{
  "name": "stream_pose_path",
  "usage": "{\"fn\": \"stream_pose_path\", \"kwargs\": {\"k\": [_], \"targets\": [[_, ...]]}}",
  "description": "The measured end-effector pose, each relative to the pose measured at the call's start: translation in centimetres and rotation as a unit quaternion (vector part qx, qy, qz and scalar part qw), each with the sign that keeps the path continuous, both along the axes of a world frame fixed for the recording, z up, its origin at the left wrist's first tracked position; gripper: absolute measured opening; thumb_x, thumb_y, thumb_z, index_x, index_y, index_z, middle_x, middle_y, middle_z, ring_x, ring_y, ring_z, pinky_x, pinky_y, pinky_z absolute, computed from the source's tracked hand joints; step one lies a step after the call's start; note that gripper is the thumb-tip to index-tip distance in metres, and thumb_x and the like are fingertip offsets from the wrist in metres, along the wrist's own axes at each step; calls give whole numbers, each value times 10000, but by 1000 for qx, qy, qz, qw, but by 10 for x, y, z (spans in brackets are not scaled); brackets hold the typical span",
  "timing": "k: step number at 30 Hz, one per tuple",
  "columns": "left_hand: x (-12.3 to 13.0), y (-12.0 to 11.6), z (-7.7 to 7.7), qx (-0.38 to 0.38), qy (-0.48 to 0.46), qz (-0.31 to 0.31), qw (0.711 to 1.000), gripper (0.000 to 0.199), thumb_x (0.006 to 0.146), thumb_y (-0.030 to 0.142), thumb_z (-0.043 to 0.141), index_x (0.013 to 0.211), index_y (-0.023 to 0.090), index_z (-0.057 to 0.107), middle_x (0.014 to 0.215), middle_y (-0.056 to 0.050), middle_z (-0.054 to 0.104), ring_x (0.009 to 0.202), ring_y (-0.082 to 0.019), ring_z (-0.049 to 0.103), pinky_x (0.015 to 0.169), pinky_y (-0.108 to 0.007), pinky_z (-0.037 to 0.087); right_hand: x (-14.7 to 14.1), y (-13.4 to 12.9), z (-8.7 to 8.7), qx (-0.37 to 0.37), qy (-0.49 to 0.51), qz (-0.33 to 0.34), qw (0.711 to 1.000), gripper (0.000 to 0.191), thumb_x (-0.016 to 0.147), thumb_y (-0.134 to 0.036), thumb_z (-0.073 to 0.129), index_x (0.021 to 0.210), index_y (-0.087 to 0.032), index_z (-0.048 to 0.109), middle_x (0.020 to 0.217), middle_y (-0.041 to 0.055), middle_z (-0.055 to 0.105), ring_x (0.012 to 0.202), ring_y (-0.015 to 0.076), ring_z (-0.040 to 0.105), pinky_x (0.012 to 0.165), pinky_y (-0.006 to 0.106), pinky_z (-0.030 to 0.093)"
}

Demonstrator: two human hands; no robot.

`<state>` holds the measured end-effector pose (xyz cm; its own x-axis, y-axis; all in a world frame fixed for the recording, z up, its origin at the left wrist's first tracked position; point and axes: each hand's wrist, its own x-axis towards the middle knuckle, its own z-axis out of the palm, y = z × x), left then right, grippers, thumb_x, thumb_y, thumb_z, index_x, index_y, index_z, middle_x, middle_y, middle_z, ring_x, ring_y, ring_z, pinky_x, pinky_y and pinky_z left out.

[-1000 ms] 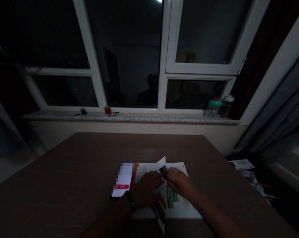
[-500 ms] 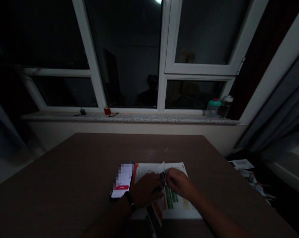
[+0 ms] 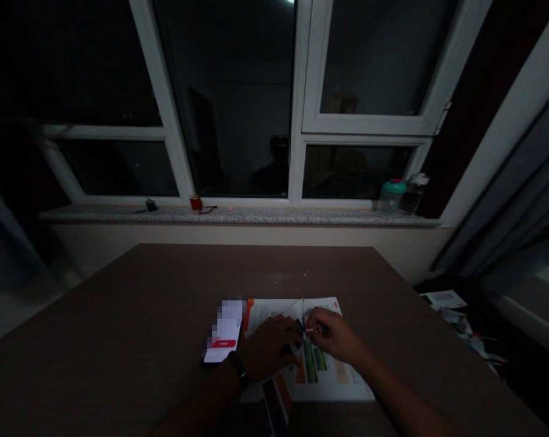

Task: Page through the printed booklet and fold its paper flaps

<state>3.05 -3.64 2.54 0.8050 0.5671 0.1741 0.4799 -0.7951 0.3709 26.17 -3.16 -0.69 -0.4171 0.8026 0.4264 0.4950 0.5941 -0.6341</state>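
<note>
An open book with pictures and print lies near the front of the table. My left hand, with a dark band at the wrist, rests over its left page, fingers bent on a lifted, folded sheet that hangs toward the front edge. Close beside it, over the middle of the book, my right hand is closed in a pinch at the sheet's edge; what lies between its fingertips is too small to tell. A lit phone lies against the book's left side.
The brown table reaches to the wall. On the windowsill stand a green-lidded bottle, a clear bottle, a red jar and a small dark item. Papers are piled at the right beyond the table.
The folded sheet has shifted a little left and lies lower between my hands. My right hand has turned slightly and moved a bit to the right; my left hand has barely moved.
</note>
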Motion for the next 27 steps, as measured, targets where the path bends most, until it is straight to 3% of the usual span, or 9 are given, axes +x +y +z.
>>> {"fn": "stream_pose_path", "kwargs": {"k": [14,27], "targets": [[1,4,-2,-16,0,-4,1000,196,829,246,728,986,228,611,1092,-23,576,1013,-232,527,881,-343,397,-2,-3,6,-23,-44,94,994,104,774,-110,651,795,-203,690,710,-23,528,702,137,548,675,243,390],[-1,3,-6,-28,-26,26,999,208,773,188,758,929,219,624,1061,-20,535,999,-214,514,825,-301,407,-4,6,2,-33,-100,-58,993,82,832,-190,635,859,-239,694,790,1,637,829,186,578,794,298,378]]}}
